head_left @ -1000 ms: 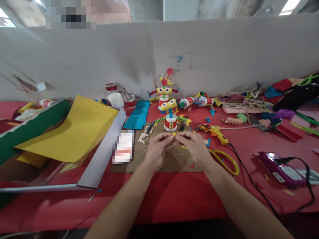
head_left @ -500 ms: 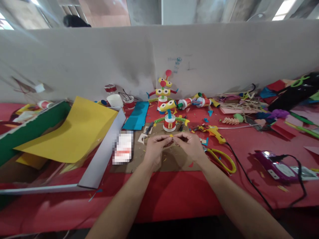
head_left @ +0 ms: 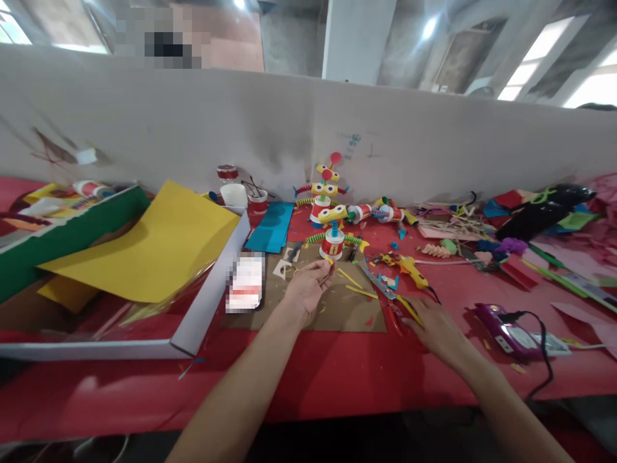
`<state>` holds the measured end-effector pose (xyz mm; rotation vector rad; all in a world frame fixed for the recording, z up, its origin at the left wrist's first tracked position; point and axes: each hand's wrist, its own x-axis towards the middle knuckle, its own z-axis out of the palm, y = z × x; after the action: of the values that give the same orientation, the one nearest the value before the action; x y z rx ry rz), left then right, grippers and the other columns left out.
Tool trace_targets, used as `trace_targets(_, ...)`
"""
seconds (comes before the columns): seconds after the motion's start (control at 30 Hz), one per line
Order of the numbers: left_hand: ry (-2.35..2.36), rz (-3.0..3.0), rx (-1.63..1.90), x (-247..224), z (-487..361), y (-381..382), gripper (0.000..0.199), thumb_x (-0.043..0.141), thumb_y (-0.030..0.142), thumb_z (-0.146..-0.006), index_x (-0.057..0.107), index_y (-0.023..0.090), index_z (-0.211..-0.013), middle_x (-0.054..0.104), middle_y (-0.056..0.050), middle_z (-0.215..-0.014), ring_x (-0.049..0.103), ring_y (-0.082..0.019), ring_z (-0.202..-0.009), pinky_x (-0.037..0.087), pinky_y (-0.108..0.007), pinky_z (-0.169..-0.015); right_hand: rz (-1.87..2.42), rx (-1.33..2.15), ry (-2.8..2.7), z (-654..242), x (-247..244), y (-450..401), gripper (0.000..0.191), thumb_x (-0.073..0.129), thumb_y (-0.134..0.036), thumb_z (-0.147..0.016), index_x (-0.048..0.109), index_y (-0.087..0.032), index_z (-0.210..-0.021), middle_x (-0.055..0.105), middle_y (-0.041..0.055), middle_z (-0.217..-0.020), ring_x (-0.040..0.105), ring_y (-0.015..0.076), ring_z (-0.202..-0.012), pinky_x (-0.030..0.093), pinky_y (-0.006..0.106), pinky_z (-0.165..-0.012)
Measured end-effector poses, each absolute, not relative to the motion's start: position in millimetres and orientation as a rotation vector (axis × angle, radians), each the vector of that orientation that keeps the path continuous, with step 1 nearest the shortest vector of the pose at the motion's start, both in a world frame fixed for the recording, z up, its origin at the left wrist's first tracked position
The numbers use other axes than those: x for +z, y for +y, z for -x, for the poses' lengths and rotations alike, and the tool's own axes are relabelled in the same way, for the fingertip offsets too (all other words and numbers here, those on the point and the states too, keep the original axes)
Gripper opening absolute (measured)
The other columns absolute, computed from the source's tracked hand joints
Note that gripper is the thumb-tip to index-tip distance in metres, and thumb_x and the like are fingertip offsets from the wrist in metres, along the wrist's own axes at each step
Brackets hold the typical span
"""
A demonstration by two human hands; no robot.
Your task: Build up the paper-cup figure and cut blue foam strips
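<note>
A yellow scrap [head_left: 330, 260] sits pinched in your left hand [head_left: 308, 289], over the card [head_left: 337, 316], loose from the near figure [head_left: 331, 247] just beyond. That figure already has its head [head_left: 332, 215], neck [head_left: 335, 229] and both arms [head_left: 355, 239]; it lacks the red disc [head_left: 336, 158] topping the figures behind [head_left: 321, 207]. Your right hand [head_left: 434, 328] touches the scissors [head_left: 388, 291] at the card's right edge; whether it grips them, I cannot tell.

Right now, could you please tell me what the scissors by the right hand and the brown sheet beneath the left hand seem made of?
Scissors: grey blades, apparently metal, from their smooth sheen; yellow and red handles, probably plastic or plastic-coated, from their even colour.
Brown sheet: likely cardboard, from its flat, matte surface, though another board is possible.
</note>
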<state>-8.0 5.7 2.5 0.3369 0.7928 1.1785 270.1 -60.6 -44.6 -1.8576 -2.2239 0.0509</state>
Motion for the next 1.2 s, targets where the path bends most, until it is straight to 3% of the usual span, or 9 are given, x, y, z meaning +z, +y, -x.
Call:
trace_targets(0.27, 0.743, -0.239, 1.192, 8.5, 12.0, 4.8, 0.024, 0.052, -0.004, -0.077, 0.061, 0.011, -0.061, 0.063, -0.002, -0.06, 0.061, -0.008, -0.059, 0.051, -0.019, -0.065, 1.891, 0.025, -2.207, -262.4, -34.5, -63.8, 0.057, 0.052, -0.015, -0.069, 0.051, -0.015, -0.126, 0.066, 0.0138, -0.105, 0.065, 0.0278, -0.092, 0.05, 0.039, -0.079)
trace_targets(0.4, 0.695, -0.201, 1.216, 8.3, 11.5, 4.0, 0.021, 0.053, -0.002, -0.078, 0.063, 0.01, -0.063, 0.065, -0.005, -0.062, 0.063, -0.01, -0.061, 0.052, -0.021, -0.069, 1.978, -0.017, -2.08, -249.9, -18.3, -81.3, 0.054, 0.053, -0.025, -0.075, 0.05, -0.019, -0.129, 0.065, 0.0133, -0.11, 0.063, 0.0298, -0.099, 0.05, 0.043, -0.083)
trace_targets(0.57, 0.642, -0.213, 1.255, 13.9, 11.3, -0.2, 0.014, 0.056, 0.003, -0.079, 0.066, 0.008, -0.07, 0.07, -0.008, -0.07, 0.067, -0.013, -0.07, 0.054, -0.026, -0.076, 1.65, 0.136, -1.992, -218.7, -6.9, -106.2, 0.053, 0.056, -0.035, -0.078, 0.046, -0.02, -0.128, 0.059, 0.0109, -0.121, 0.056, 0.0251, -0.111, 0.048, 0.04, -0.091)
trace_targets(0.87, 0.644, -0.232, 1.213, 13.3, 9.2, -2.4, 0.012, 0.057, 0.004, -0.077, 0.065, 0.011, -0.071, 0.069, -0.006, -0.071, 0.066, -0.012, -0.066, 0.053, -0.027, -0.076, 1.458, 0.262, -1.855, -172.9, -8.8, -103.5, 0.048, 0.055, -0.022, -0.078, 0.053, -0.023, -0.126, 0.063, 0.0078, -0.108, 0.062, 0.0207, -0.094, 0.051, 0.034, -0.084)
trace_targets(1.03, 0.662, -0.243, 1.196, 16.5, 8.1, -3.7, 0.013, 0.056, 0.004, -0.077, 0.064, 0.01, -0.069, 0.068, -0.005, -0.069, 0.065, -0.012, -0.066, 0.052, -0.027, -0.076, 1.479, 0.332, -1.84, -171.7, -10.2, -105.2, 0.048, 0.056, -0.02, -0.078, 0.054, -0.022, -0.126, 0.064, 0.0052, -0.094, 0.061, 0.0156, -0.074, 0.052, 0.027, -0.07)
trace_targets(1.2, 0.662, -0.258, 1.193, 17.1, 8.1, -4.1, 0.012, 0.058, 0.004, -0.076, 0.064, 0.01, -0.069, 0.067, -0.005, -0.069, 0.064, -0.012, -0.066, 0.052, -0.027, -0.076, 1.472, 0.338, -1.857, -175.5, -12.4, -106.8, 0.049, 0.054, -0.017, -0.079, 0.053, -0.024, -0.127, 0.063, 0.0055, -0.105, 0.062, 0.0168, -0.087, 0.051, 0.028, -0.079)
